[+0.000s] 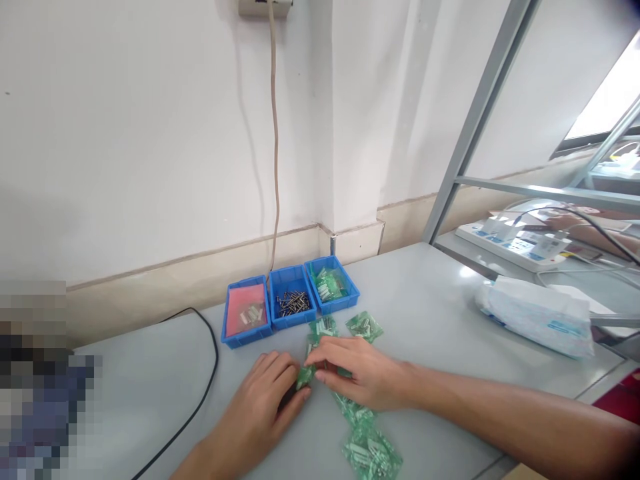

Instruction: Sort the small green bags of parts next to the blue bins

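Between my two hands is a small green plastic bag (305, 376), low over the grey table. My left hand (267, 397) grips its left side, thumb and fingers closed together. From the right, my right hand (363, 370) pinches at the bag's upper edge with bent fingers, which partly cover it. More green bags with small white and metal parts lie around my right hand: one bag (325, 326) by the boxes, another bag (365, 325) beyond the wrist, and a bag (371, 455) nearer to me. Some bags are partly hidden under the right hand.
Three blue boxes stand in a row by the wall: one box (224, 327) with pink material and white parts, a middle box (295, 323) with screws, and a right box (340, 305) with green bags. A black cable (214, 363) crosses left; a tissue pack (543, 317) lies right.
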Available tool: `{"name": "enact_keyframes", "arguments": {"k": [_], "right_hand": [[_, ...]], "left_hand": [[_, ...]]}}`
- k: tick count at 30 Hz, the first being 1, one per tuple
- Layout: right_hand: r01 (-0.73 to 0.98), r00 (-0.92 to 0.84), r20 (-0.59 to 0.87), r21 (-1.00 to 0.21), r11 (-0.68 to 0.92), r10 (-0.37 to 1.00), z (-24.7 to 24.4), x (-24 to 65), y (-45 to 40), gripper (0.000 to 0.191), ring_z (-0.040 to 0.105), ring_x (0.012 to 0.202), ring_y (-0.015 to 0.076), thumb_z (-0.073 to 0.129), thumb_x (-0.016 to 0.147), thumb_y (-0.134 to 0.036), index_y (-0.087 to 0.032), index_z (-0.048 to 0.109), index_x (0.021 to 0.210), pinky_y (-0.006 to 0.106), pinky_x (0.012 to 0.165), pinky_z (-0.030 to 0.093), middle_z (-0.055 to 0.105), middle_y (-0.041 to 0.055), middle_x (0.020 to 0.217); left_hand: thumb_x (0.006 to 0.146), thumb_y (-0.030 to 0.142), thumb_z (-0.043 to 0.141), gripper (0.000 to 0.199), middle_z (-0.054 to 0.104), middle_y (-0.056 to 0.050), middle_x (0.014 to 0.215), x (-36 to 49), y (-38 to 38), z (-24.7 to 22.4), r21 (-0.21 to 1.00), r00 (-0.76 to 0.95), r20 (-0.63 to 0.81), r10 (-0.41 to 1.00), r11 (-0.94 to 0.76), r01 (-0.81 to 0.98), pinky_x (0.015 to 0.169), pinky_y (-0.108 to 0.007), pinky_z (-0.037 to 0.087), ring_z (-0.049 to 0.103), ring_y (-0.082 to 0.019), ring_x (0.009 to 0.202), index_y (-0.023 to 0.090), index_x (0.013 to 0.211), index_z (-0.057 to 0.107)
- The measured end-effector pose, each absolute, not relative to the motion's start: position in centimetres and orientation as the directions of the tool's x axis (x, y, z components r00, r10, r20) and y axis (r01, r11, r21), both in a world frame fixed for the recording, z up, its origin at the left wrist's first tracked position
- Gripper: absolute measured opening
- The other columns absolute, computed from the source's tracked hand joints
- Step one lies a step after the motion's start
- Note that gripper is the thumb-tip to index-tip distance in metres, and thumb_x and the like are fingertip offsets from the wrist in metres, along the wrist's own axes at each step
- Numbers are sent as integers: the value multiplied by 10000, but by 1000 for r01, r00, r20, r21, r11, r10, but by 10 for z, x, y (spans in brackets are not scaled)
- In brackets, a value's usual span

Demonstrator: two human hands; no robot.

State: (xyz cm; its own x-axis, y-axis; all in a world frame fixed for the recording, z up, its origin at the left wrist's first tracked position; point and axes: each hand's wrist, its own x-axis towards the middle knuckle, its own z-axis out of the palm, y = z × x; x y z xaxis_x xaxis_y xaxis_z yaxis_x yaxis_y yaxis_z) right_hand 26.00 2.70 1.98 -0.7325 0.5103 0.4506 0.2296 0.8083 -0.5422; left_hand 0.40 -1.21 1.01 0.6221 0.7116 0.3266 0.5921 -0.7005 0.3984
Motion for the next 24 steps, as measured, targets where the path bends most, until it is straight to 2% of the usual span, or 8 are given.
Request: {"name": "enact_keyframes", "arguments": {"k": [24], "right_hand": [[208,-731,488,-507,837,477,20,259,29,209,630,884,186,485,1125,-265,-175,658,1198,278,793,521,678,72,979]], "left_hand": [[1110,258,559,89,661,-60,1036,4,-12,6,404,628,322,708,-703,586,859,-380,514,614,-245,961,219,1050,611]]}}
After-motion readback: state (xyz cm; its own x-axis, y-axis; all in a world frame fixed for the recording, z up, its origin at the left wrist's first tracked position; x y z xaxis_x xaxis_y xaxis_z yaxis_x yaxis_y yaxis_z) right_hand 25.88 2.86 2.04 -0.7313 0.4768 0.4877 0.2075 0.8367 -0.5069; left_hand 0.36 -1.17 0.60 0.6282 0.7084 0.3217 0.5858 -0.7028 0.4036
